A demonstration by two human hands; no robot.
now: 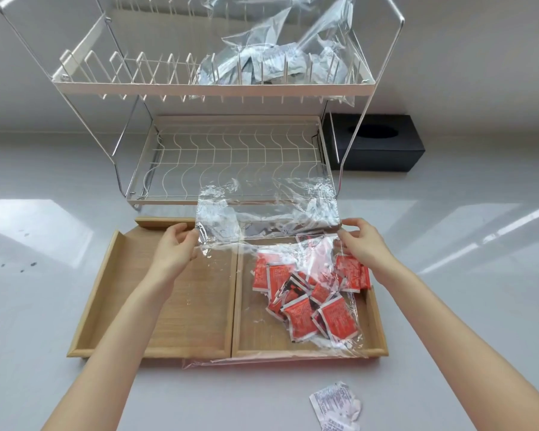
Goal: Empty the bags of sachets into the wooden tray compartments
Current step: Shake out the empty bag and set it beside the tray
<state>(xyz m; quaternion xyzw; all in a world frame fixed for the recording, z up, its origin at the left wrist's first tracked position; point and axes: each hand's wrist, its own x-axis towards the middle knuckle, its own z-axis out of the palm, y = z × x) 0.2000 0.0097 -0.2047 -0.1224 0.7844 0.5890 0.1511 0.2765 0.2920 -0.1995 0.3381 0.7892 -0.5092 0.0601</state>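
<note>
A clear plastic bag [262, 219] hangs over the wooden tray [100, 275]. My left hand [176, 248] pinches the bag's upper left corner and my right hand [363, 241] pinches its upper right corner. Several red sachets [305, 306] lie inside the bag's lower part, over the tray's right compartment [262, 334]. The left compartment [196, 306] shows bare wood. A second clear bag of grey-white sachets [274, 63] lies on the upper shelf of the white dish rack [137, 87].
One loose white sachet [336, 405] lies on the grey table in front of the tray. A black box [383, 147] stands behind the rack's right leg. The rack's lower wire shelf [231, 157] sits right behind the tray.
</note>
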